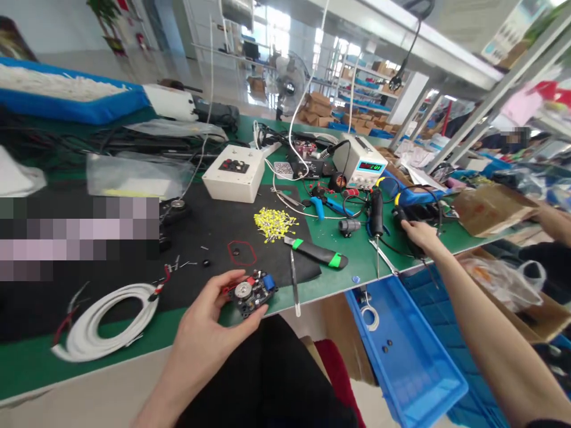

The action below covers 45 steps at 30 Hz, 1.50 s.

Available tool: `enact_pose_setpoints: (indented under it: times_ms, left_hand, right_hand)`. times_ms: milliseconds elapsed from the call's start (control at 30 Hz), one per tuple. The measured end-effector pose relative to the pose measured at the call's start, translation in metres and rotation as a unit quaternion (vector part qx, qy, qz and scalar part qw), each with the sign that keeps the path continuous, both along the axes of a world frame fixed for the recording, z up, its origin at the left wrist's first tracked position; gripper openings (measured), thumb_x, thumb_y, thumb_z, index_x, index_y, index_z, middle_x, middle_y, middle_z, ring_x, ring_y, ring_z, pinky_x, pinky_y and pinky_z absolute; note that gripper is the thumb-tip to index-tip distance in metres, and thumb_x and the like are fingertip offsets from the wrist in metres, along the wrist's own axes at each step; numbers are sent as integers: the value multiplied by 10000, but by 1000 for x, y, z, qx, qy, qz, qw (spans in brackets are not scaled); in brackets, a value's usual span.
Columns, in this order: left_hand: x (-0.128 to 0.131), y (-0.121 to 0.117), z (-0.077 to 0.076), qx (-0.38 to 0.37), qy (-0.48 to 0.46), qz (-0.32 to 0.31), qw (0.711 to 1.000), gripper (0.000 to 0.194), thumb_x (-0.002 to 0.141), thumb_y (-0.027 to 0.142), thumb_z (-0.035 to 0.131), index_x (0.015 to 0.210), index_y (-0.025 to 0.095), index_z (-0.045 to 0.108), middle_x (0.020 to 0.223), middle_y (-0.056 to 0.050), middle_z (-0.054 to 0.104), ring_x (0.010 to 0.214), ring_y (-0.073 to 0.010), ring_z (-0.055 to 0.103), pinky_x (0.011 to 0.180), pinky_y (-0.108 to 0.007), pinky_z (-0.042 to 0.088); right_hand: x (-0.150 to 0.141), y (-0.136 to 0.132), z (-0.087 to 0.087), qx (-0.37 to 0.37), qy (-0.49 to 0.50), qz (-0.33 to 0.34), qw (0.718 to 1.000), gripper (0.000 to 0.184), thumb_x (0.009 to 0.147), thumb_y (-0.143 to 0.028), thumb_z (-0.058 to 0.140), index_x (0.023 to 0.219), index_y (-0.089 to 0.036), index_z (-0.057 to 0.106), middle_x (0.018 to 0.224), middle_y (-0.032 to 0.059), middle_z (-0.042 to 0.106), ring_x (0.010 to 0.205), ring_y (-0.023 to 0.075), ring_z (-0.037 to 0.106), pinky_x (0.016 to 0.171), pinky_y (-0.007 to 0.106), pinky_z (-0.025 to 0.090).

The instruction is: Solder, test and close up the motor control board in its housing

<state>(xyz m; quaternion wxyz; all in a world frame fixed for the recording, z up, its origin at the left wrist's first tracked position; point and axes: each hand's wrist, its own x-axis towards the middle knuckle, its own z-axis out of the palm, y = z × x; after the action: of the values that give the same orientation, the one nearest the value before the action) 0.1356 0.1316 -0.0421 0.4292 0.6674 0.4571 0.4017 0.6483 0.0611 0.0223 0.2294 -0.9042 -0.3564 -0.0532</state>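
Note:
My left hand [214,318] holds a small circuit assembly [252,291] between thumb and fingers, just over the table's front edge. The assembly has a black base, a round metal part and a blue block. Stretched out to the right, my right hand [422,235] closes around a black corded tool [404,229] with a yellow collar; its far end is hard to make out. A similar black tool [377,211] with a long thin shaft lies beside it. Near my left hand are tweezers [293,279], a black-and-green utility knife [319,252] and a pile of yellow-tipped parts [273,224].
A coil of white cable [107,321] lies at the left front. Behind the mat [214,214] stand a white box [235,172] and a power supply [360,163]. Blue-handled pliers [317,207] lie mid-table. Below the edge is a blue bin [414,351]; another person's arm [555,220] shows at far right.

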Motion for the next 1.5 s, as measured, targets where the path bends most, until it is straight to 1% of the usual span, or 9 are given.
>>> enact_pose_setpoints:
  times_ms: [133, 300, 400, 567, 733, 967, 1267, 1400, 1500]
  left_hand:
    - [-9, -24, 9, -85, -175, 55, 979, 557, 761, 358, 911, 1258, 257, 681, 1241, -59, 720, 1160, -249, 708, 1071, -371, 573]
    - [-29, -72, 17, -252, -394, 66, 881, 553, 733, 475, 925, 1235, 301, 769, 1497, -66, 646, 1355, -303, 607, 1003, -303, 606]
    - [-33, -93, 15, -297, -429, 73, 850, 568, 698, 517, 938, 1212, 322, 795, 1583, -44, 579, 1386, -333, 568, 921, -291, 632]
    - [-25, -108, 13, -336, -461, 61, 819, 465, 807, 478, 851, 1221, 270, 807, 1566, -101, 581, 1259, -326, 606, 769, -306, 626]
    - [-25, -123, 31, -378, -526, 14, 762, 333, 928, 427, 751, 1180, 217, 808, 1380, -169, 688, 971, -204, 640, 713, -266, 566]
    - [-30, -135, 38, -325, -518, -15, 791, 714, 836, 799, 693, 1170, 173, 769, 1197, -184, 725, 652, -95, 419, 486, -178, 378]
    - [-8, -145, 43, -334, -505, -33, 796, 537, 1017, 595, 578, 1224, 123, 729, 1301, -202, 673, 821, -147, 584, 597, -217, 498]
    - [-5, -152, 45, -360, -486, -56, 794, 598, 1029, 621, 531, 1187, 83, 740, 1135, -180, 693, 766, -122, 560, 573, -189, 487]
    - [-3, -156, 45, -353, -450, -76, 817, 624, 976, 677, 595, 1173, 100, 727, 965, -115, 665, 670, -92, 500, 494, -160, 418]
  right_hand:
    - [5, 17, -3, -70, 5, 10, 997, 304, 1072, -383, 662, 1257, -142, 667, 1250, 112, 654, 1095, 233, 671, 955, 425, 598]
    - [-23, 4, 8, -55, -53, 37, 996, 266, 1036, -368, 696, 1154, -130, 692, 1192, 130, 670, 1131, 278, 644, 1036, 512, 522]
    - [-92, -19, 11, 11, -91, 103, 990, 414, 1056, -507, 602, 1167, -121, 705, 1191, 223, 669, 1157, 367, 622, 1024, 528, 462]
    - [-239, -31, -14, 6, -41, 312, 949, 435, 1054, -644, 540, 1013, -255, 730, 982, 63, 740, 853, 239, 697, 795, 324, 489]
    - [-294, 5, -42, -18, -5, 313, 950, 347, 963, -556, 700, 937, -212, 665, 873, 98, 722, 781, 284, 682, 678, 313, 407]
    - [-285, -22, -37, 41, 186, 297, 936, 332, 987, -534, 593, 923, -209, 581, 845, 105, 681, 760, 271, 663, 670, 322, 460]
    - [-339, -175, -45, 112, 614, 218, 751, 515, 991, -594, 703, 1304, -188, 653, 779, 2, 580, 548, 80, 471, 467, 149, 337]
    - [-354, -192, -38, 120, 387, 338, 849, 312, 1047, -447, 663, 1214, -207, 770, 737, 20, 675, 563, 110, 618, 482, 142, 453]
    - [-353, -187, -23, 174, 188, 425, 868, 212, 1071, -308, 627, 1232, -243, 750, 931, 12, 785, 721, 121, 757, 632, 110, 557]
